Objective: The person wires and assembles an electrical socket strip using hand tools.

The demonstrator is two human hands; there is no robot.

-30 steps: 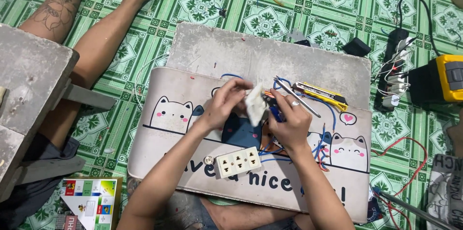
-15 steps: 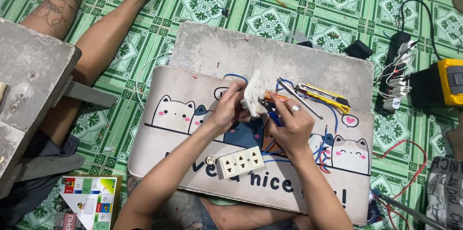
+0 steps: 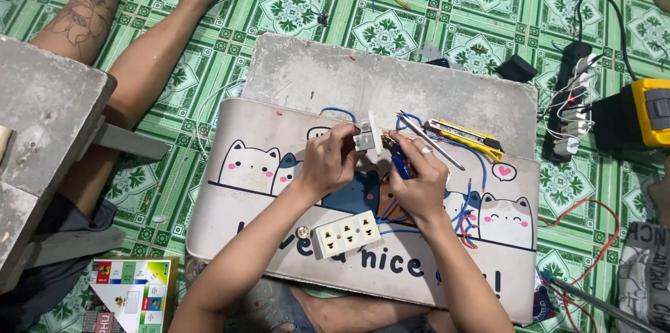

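Grip: left hand (image 3: 331,162) pinches a small white switch module (image 3: 368,139) between thumb and fingers; right hand (image 3: 419,179) is closed round blue-handled pliers (image 3: 399,163), their nose at the module's back.
Where it is: the module is held up in the air above the cat-print mat (image 3: 230,221), between the two hands.
Done so far: blue wires (image 3: 391,218) already run under the right hand toward the module — whether they are fastened to it I cannot tell.
Left, by my judgement: the white socket plate (image 3: 347,232) lies loose on the mat below the wrists, not joined to the module.
Nearby: yellow utility knife (image 3: 464,137) and a thin metal rod (image 3: 431,141) — both lying untouched just beyond the right hand.
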